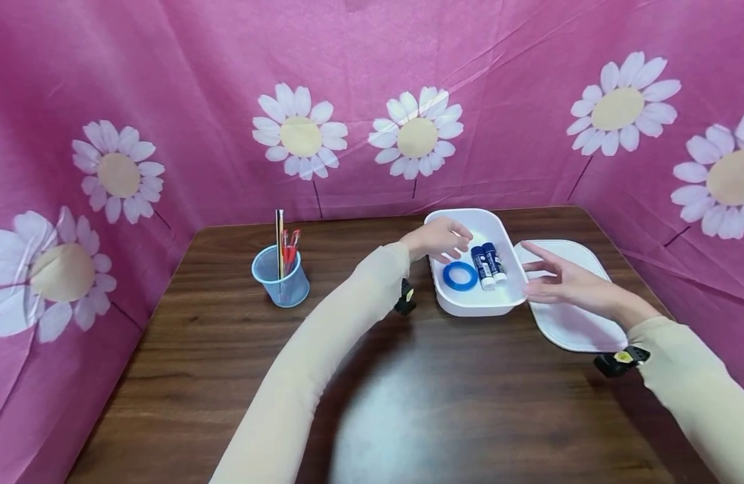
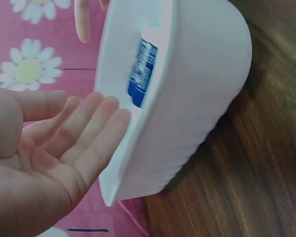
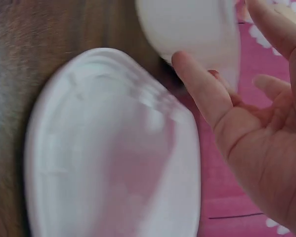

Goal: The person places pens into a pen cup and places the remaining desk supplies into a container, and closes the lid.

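Note:
A white plastic box (image 1: 473, 311) stands at the back right of the table in the head view. Inside lie a blue tape roll (image 1: 449, 277) and two glue sticks (image 1: 483, 267) with dark blue labels. Over the box's left side hovers my left hand (image 1: 438, 238), fingers relaxed and holding nothing. The left wrist view shows its palm and fingers beside the box's rim. My right hand (image 1: 566, 285) is by the box's right edge, fingers spread and empty; whether its fingertips touch the rim I cannot tell. Beneath it lies a white lid (image 1: 580, 329).
A light blue mesh pen cup (image 1: 291, 290) stands at the back left with pencils (image 1: 279, 242) and red pens (image 1: 292, 250) in it. Behind the brown wooden table (image 1: 238, 376) hangs a pink curtain (image 1: 359, 60) with daisies.

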Demonstrator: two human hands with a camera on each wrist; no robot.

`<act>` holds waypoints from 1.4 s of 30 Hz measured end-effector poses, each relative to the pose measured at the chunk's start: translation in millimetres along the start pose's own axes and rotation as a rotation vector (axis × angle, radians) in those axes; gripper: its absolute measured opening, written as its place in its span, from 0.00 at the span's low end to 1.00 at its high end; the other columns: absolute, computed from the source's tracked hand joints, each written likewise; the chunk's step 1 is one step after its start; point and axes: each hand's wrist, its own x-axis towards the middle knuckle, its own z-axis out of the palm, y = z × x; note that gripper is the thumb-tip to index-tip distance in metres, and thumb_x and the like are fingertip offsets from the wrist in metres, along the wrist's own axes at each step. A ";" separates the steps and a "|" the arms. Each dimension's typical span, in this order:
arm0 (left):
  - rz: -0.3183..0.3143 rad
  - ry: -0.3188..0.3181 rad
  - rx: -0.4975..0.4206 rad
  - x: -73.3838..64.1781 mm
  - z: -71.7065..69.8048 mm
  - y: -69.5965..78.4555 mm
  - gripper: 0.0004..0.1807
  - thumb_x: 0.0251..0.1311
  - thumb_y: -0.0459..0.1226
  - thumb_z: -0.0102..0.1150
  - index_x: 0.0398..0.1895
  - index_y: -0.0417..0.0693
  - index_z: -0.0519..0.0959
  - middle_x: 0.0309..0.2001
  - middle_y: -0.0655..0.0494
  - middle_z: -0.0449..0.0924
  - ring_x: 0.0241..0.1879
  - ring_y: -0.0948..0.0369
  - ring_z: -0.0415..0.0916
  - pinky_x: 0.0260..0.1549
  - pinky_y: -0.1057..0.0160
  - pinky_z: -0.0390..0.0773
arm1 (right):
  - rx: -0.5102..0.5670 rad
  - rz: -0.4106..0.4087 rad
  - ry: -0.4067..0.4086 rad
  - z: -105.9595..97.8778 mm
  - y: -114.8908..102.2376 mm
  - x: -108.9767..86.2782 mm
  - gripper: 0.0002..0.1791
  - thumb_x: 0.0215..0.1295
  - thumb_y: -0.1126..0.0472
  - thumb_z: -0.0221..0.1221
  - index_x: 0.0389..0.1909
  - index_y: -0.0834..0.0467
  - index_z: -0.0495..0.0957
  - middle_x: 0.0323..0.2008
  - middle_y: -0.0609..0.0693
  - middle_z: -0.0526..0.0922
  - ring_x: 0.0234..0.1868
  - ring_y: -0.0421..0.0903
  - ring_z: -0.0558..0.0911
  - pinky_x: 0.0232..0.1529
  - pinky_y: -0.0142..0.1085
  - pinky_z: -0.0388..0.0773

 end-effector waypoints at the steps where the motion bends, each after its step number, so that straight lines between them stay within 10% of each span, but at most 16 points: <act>1: 0.025 0.015 -0.014 -3.6 -1.0 0.4 0.18 0.75 0.34 0.54 0.64 0.40 0.77 0.58 0.41 0.80 0.55 0.48 0.80 0.53 0.51 0.82 | -0.009 -0.005 0.016 -3.2 -2.1 -3.1 0.53 0.69 0.63 0.65 0.83 0.47 0.39 0.69 0.68 0.64 0.54 0.36 0.80 0.49 0.31 0.81; 9: 0.179 0.180 -0.040 -42.7 -9.0 -13.2 0.16 0.70 0.39 0.62 0.59 0.48 0.80 0.52 0.51 0.79 0.49 0.57 0.79 0.46 0.57 0.85 | -0.060 -0.010 0.190 -26.3 -7.1 -37.4 0.49 0.70 0.66 0.64 0.82 0.56 0.43 0.55 0.36 0.75 0.48 0.31 0.81 0.43 0.38 0.86; 17: 0.086 0.198 -0.334 -61.1 -12.0 -52.3 0.31 0.67 0.36 0.66 0.71 0.46 0.66 0.64 0.40 0.66 0.60 0.46 0.73 0.50 0.48 0.83 | -0.192 0.039 0.297 -40.8 13.7 -76.0 0.49 0.70 0.63 0.64 0.80 0.64 0.43 0.50 0.25 0.73 0.48 0.20 0.74 0.42 0.18 0.74; 21: 0.014 0.167 -0.493 -61.3 -7.7 -72.7 0.42 0.64 0.36 0.69 0.76 0.48 0.56 0.63 0.41 0.65 0.64 0.39 0.70 0.48 0.46 0.84 | -0.253 0.159 0.316 -44.7 23.4 -89.9 0.52 0.71 0.55 0.64 0.80 0.66 0.38 0.61 0.52 0.74 0.57 0.34 0.74 0.38 0.15 0.68; 25: -0.035 0.148 -0.534 -61.5 0.9 -84.2 0.51 0.59 0.38 0.74 0.78 0.54 0.51 0.61 0.42 0.66 0.61 0.40 0.73 0.46 0.47 0.85 | -0.325 0.290 0.297 -49.0 34.2 -99.8 0.59 0.70 0.47 0.63 0.77 0.69 0.29 0.67 0.83 0.55 0.67 0.74 0.61 0.61 0.45 0.74; 28: -0.036 0.140 -0.523 -61.8 8.1 -87.5 0.55 0.55 0.38 0.77 0.78 0.57 0.48 0.61 0.42 0.66 0.58 0.41 0.76 0.44 0.47 0.85 | -0.306 0.322 0.263 -49.4 45.4 -104.4 0.62 0.71 0.46 0.62 0.74 0.72 0.23 0.66 0.88 0.48 0.66 0.84 0.55 0.67 0.56 0.67; 31: -0.024 0.141 -0.498 -61.5 15.0 -90.1 0.57 0.53 0.37 0.79 0.78 0.60 0.47 0.59 0.42 0.68 0.54 0.42 0.79 0.42 0.47 0.86 | -0.299 0.300 0.243 -45.5 56.8 -105.5 0.61 0.71 0.48 0.63 0.74 0.74 0.24 0.65 0.90 0.48 0.64 0.84 0.59 0.51 0.24 0.73; 34: -0.004 0.146 -0.461 -61.8 23.0 -91.0 0.59 0.51 0.37 0.80 0.78 0.63 0.47 0.54 0.43 0.72 0.49 0.43 0.81 0.40 0.47 0.86 | -0.337 0.277 0.238 -41.5 62.3 -105.8 0.62 0.69 0.49 0.65 0.72 0.79 0.28 0.63 0.91 0.52 0.62 0.84 0.62 0.34 0.14 0.65; 42: 0.023 0.159 -0.402 -61.2 42.1 -84.8 0.62 0.48 0.36 0.82 0.78 0.65 0.45 0.52 0.42 0.74 0.43 0.45 0.82 0.35 0.46 0.87 | -0.527 0.326 0.249 -40.3 60.7 -105.7 0.58 0.60 0.43 0.70 0.63 0.89 0.53 0.48 0.82 0.73 0.42 0.64 0.79 0.37 0.39 0.77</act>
